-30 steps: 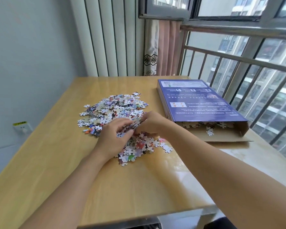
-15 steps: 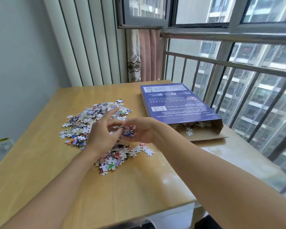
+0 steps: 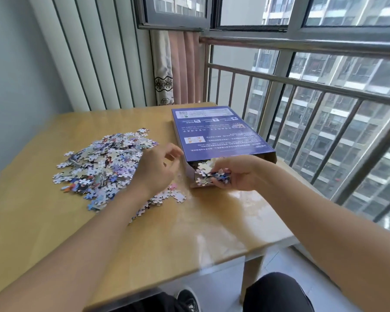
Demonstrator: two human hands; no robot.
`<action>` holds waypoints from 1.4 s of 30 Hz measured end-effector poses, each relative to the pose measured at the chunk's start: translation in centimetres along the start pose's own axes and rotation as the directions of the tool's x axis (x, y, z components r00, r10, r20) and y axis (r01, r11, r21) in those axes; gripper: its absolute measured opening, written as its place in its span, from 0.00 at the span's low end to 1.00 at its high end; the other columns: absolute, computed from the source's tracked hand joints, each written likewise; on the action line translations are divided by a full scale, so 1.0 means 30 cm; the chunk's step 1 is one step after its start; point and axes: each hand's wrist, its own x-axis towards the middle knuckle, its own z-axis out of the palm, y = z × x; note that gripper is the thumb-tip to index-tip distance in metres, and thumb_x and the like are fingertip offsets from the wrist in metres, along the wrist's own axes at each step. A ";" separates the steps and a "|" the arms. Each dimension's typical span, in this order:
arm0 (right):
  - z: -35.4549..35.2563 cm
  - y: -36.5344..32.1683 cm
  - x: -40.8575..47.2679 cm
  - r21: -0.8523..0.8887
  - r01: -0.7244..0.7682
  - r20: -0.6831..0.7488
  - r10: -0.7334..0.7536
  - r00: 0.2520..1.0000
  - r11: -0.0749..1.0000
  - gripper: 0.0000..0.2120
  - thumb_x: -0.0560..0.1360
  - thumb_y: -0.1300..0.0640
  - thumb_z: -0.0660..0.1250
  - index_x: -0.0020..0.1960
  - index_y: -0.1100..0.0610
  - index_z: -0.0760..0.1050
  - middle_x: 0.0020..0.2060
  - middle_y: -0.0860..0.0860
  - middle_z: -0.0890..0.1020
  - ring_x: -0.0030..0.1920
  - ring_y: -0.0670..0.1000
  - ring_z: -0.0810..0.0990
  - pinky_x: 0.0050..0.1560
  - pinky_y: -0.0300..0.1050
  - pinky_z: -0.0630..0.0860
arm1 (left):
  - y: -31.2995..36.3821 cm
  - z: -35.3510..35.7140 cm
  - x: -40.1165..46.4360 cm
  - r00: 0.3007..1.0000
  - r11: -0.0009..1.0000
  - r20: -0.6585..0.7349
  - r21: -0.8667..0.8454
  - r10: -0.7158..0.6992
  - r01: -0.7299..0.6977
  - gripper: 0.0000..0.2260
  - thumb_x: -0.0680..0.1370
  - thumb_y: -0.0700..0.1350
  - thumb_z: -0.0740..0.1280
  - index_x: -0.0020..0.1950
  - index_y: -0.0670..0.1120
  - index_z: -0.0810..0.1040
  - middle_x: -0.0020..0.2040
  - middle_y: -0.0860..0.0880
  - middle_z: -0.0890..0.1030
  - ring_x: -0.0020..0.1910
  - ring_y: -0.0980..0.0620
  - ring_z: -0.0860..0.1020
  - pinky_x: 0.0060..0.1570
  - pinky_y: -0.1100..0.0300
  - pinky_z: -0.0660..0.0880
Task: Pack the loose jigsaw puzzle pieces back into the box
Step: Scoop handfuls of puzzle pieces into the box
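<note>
2 hands in view. The right hand (image 3: 236, 174) has its fingers curled round a bunch of puzzle pieces (image 3: 208, 173) right at the open near end of the purple box (image 3: 216, 134), which lies flat on the wooden bench (image 3: 189, 233) by the window railing (image 3: 324, 91). The left hand (image 3: 154, 170) hovers over the near edge of the big loose pile (image 3: 104, 163) just left of the box, fingers relaxed and loosely bent, holding nothing. A pink curtain (image 3: 180, 68) hangs in the corner behind.

Wooden table (image 3: 212, 221), barred window (image 3: 324, 97), pink curtain (image 3: 180, 68), daylight.
</note>
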 end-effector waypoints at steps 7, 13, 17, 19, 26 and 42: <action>-0.095 -0.033 0.018 -0.056 -0.028 -0.172 0.018 0.985 0.998 0.11 0.76 0.72 0.65 0.54 0.62 0.69 0.53 0.63 0.74 0.39 0.59 0.83 0.28 0.41 0.82 | 0.037 0.138 -0.001 0.950 0.944 0.296 0.276 0.097 -0.183 0.05 0.75 0.49 0.69 0.50 0.51 0.82 0.44 0.55 0.79 0.45 0.53 0.77 0.48 0.53 0.77; -0.068 -0.058 0.041 0.177 0.098 -0.122 -0.077 0.990 0.979 0.10 0.78 0.74 0.61 0.59 0.69 0.70 0.59 0.69 0.76 0.51 0.65 0.83 0.39 0.48 0.85 | 0.032 0.137 -0.005 0.928 0.936 0.363 0.292 0.084 -0.199 0.06 0.76 0.51 0.68 0.45 0.53 0.84 0.42 0.56 0.81 0.42 0.54 0.77 0.44 0.54 0.77; -0.077 -0.028 0.037 0.221 0.187 -0.089 -0.171 0.981 0.957 0.17 0.76 0.77 0.60 0.61 0.64 0.69 0.69 0.63 0.66 0.65 0.66 0.73 0.42 0.49 0.85 | 0.028 0.124 -0.005 0.894 0.930 0.437 0.280 0.097 -0.238 0.06 0.76 0.54 0.70 0.44 0.55 0.84 0.39 0.58 0.78 0.39 0.58 0.75 0.42 0.58 0.76; -0.089 -0.009 0.005 0.099 0.157 -0.070 -0.151 0.986 0.983 0.16 0.77 0.76 0.60 0.63 0.68 0.70 0.67 0.66 0.71 0.61 0.61 0.78 0.45 0.45 0.84 | 0.024 0.125 -0.003 0.882 0.933 0.457 0.258 0.110 -0.250 0.06 0.75 0.54 0.71 0.43 0.54 0.85 0.38 0.58 0.77 0.38 0.58 0.74 0.40 0.57 0.76; -0.192 0.066 -0.025 -0.901 0.317 0.052 -0.653 0.755 0.295 0.20 0.78 0.63 0.66 0.70 0.55 0.76 0.65 0.49 0.80 0.61 0.51 0.80 0.59 0.45 0.78 | 0.024 0.125 -0.001 0.873 0.954 0.478 0.209 0.091 -0.213 0.06 0.74 0.53 0.72 0.41 0.53 0.86 0.40 0.59 0.79 0.37 0.59 0.76 0.39 0.55 0.76; -0.141 0.005 0.060 -0.919 0.274 0.377 -0.426 0.822 -0.284 0.19 0.82 0.42 0.57 0.67 0.50 0.75 0.60 0.51 0.80 0.59 0.56 0.77 0.57 0.53 0.74 | 0.077 0.106 0.027 0.844 0.954 0.534 0.277 -0.050 -0.119 0.08 0.76 0.55 0.71 0.41 0.52 0.85 0.39 0.58 0.81 0.38 0.59 0.78 0.42 0.55 0.79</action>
